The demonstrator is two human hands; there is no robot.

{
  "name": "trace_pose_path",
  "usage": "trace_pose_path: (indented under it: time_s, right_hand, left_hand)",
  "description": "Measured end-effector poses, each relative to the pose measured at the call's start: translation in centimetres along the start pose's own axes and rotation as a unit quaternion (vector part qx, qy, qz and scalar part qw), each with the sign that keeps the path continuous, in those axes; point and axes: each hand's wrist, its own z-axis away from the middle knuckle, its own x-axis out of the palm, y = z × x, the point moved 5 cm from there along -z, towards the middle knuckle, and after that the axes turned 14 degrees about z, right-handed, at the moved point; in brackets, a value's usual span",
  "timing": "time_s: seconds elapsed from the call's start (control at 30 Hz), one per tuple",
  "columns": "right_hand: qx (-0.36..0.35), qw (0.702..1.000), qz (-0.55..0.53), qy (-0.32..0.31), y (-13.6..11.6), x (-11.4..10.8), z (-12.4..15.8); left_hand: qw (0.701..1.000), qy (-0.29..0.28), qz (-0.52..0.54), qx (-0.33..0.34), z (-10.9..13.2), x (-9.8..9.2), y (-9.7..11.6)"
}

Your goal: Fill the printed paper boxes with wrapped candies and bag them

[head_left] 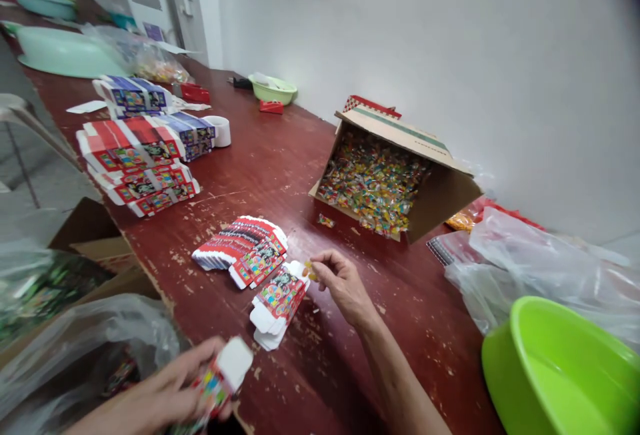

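My left hand (167, 391) is at the table's near edge, fingers closed round a small red printed carton (223, 376) with a white flap open. My right hand (341, 283) reaches over the table and pinches a small yellow candy (310, 271) between thumb and fingers, just above a short stack of flat red cartons (277, 301). A fanned pile of more flat cartons (240, 248) lies just left of it. Farther right, a cardboard box (440, 188) lies tipped on its side, full of colourful wrapped candies (373, 185).
Stacks of flattened red and blue cartons (140, 148) lie at the left with a tape roll (220, 130). A bright green basin (560, 368) and clear plastic bags (530, 261) are at the right. A plastic bag (85, 348) hangs at the near left edge. A loose candy (326, 221) lies before the box.
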Motion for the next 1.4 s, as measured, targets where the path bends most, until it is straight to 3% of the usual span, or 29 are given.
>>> trace_pose_path:
  time_s: [0.1,0.17,0.23,0.37,0.47,0.67,0.8,0.9,1.0,1.13,1.27,1.33,1.4]
  right_hand:
    - [-0.081,0.988,-0.096,-0.094,-3.2,1.8,2.9]
    - [-0.122,0.985,-0.077,-0.097,-4.4,2.3,4.1]
    - [-0.144,0.985,-0.028,-0.085,-5.0,2.5,4.8]
    - [-0.196,0.973,0.038,-0.112,-6.1,2.4,5.8]
    - [-0.203,0.972,0.027,-0.119,-6.6,1.7,6.1]
    - [-0.053,0.988,-0.147,0.003,-4.2,0.6,5.1]
    - [0.007,0.985,-0.168,-0.048,-3.8,2.4,5.3]
    - [0.080,0.958,-0.255,-0.107,-3.5,3.6,5.5]
    - [0.113,0.930,-0.327,-0.125,-3.0,3.7,5.7]
    - [0.075,0.929,-0.320,-0.168,-2.6,4.1,6.3]
    - [-0.022,0.988,-0.147,-0.040,-2.8,3.7,6.6]
    - [-0.069,0.994,-0.083,0.007,-3.2,3.4,6.8]
    - [-0.118,0.991,-0.062,0.012,-3.6,3.2,6.9]
  left_hand:
    - [0.996,-0.049,-0.008,0.074,-0.3,4.9,3.2]
    - [0.990,-0.075,-0.025,0.113,-0.7,7.1,4.2]
    - [0.987,-0.081,-0.056,0.131,-1.1,8.1,4.3]
    - [0.982,-0.070,-0.103,0.145,-1.1,8.7,4.0]
    - [0.982,-0.064,-0.095,0.148,-1.0,9.0,4.1]
    - [0.981,-0.062,-0.021,0.184,-1.2,9.4,4.2]
    - [0.977,-0.079,0.051,0.191,-1.6,9.5,3.4]
    - [0.976,-0.055,0.098,0.184,-2.0,9.5,3.0]
    - [0.979,-0.026,0.135,0.149,-2.4,9.5,2.8]
    - [0.977,-0.006,0.146,0.156,-2.6,9.8,3.1]
    - [0.974,0.019,0.156,0.164,-3.0,10.1,3.1]
    - [0.975,0.021,0.193,0.109,-3.3,10.2,2.7]
    - [0.971,-0.002,0.233,0.046,-3.4,10.5,2.3]
